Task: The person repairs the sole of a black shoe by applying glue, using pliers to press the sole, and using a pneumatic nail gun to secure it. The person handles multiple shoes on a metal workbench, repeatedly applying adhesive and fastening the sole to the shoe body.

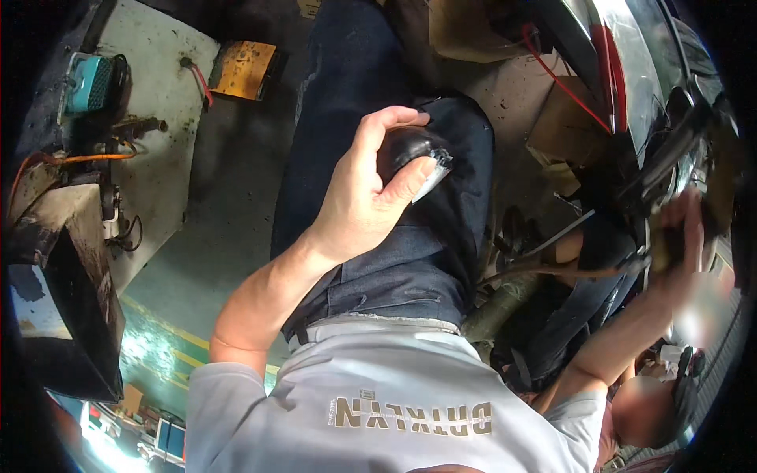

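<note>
My left hand (pixel 364 185) is closed around a glossy black rounded object (pixel 413 147) above my thigh, thumb on the near side and fingers curled over the far side. A pale, flat-edged part (pixel 430 183) shows beneath the object beside my thumb; its exact kind I cannot make out. My right arm stretches far out to the right. There my right hand (pixel 680 229) is beside dark bars and metal parts (pixel 686 110), smeared by motion, so whether its fingers hold anything does not show.
On the left stand a stained pale panel (pixel 169 102) with a teal device (pixel 89 83) and orange cable, and a dark metal box (pixel 67 292). Cardboard boxes (pixel 561 126) and a red-edged metal piece (pixel 611 79) lie ahead right. Another person (pixel 643 414) is close at lower right.
</note>
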Available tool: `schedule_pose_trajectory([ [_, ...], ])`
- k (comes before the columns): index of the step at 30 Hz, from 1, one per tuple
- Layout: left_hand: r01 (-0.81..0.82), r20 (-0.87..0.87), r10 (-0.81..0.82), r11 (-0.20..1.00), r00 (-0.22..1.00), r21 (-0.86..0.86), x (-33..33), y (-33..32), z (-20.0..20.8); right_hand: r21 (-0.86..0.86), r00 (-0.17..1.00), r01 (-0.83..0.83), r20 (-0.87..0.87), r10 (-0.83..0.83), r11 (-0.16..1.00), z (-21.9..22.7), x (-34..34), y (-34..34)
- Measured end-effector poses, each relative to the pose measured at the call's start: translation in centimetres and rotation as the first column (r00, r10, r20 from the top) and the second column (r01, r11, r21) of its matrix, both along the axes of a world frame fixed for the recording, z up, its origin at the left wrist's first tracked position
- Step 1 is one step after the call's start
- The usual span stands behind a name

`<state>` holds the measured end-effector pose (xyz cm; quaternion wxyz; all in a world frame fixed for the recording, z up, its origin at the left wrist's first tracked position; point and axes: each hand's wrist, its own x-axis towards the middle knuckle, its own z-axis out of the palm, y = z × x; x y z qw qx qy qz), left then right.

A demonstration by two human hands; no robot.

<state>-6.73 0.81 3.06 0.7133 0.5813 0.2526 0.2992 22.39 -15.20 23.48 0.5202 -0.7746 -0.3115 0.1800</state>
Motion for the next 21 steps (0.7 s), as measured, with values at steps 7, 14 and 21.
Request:
schedule_pose_trajectory([
  [7, -0.003, -0.069, 0.009, 0.996, 0.998, 0.084, 0.4, -0.2, 0.4, -0.393, 0.862, -0.156, -0.503, -0.07, 0.906, -1.2, -12.2, 2.5],
  [14, -0.04, -0.04, 0.047, 0.987, 0.998, 0.158, 0.7, -0.1, 0.4, -0.457, 0.722, -0.414, -0.691, -0.021, 0.787, -1.3, -12.7, 3.3],
  [21, -0.025, -0.022, 0.029, 0.986, 0.999, 0.164, 0.6, -0.2, 0.2, -0.445, 0.74, -0.431, -0.672, 0.025, 0.785, -2.2, -13.4, 3.6],
])
